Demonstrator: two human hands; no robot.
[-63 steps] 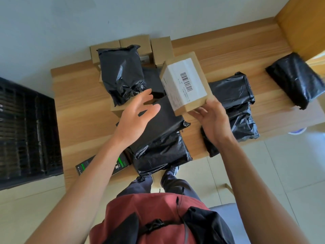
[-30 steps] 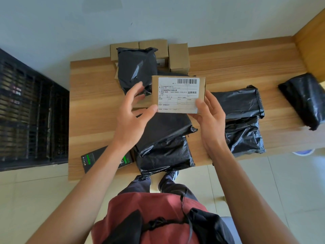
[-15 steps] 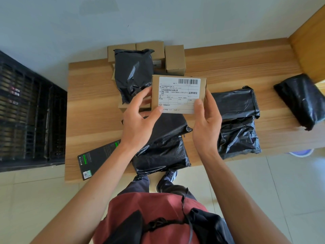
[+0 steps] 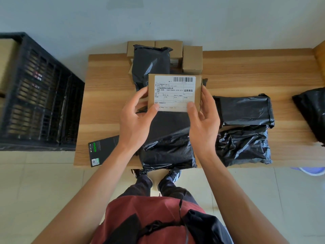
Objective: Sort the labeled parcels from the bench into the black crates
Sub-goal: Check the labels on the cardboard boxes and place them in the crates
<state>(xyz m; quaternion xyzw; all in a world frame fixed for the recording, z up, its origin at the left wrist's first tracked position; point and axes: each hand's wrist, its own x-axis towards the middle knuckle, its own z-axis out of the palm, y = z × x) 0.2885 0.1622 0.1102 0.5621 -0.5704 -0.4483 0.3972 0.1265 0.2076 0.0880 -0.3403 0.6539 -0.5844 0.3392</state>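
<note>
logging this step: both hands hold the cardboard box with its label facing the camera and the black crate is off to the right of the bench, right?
One thing is off: the black crate stands to the left of the bench, not the right, as the head view shows. The rest holds: the left hand and right hand both hold the cardboard box, label facing the camera.

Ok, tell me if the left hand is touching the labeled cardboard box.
Touching. The head view shows the left hand pinching the labeled cardboard box at its lower left corner, thumb on the label.

Labeled cardboard box [image 4: 174, 93]: held above wooden bench [image 4: 246, 71] by left hand [image 4: 135, 120] and right hand [image 4: 204, 118]. Black poly mailers [image 4: 243, 129] on bench. Black crate [image 4: 40, 95] at left.
</note>
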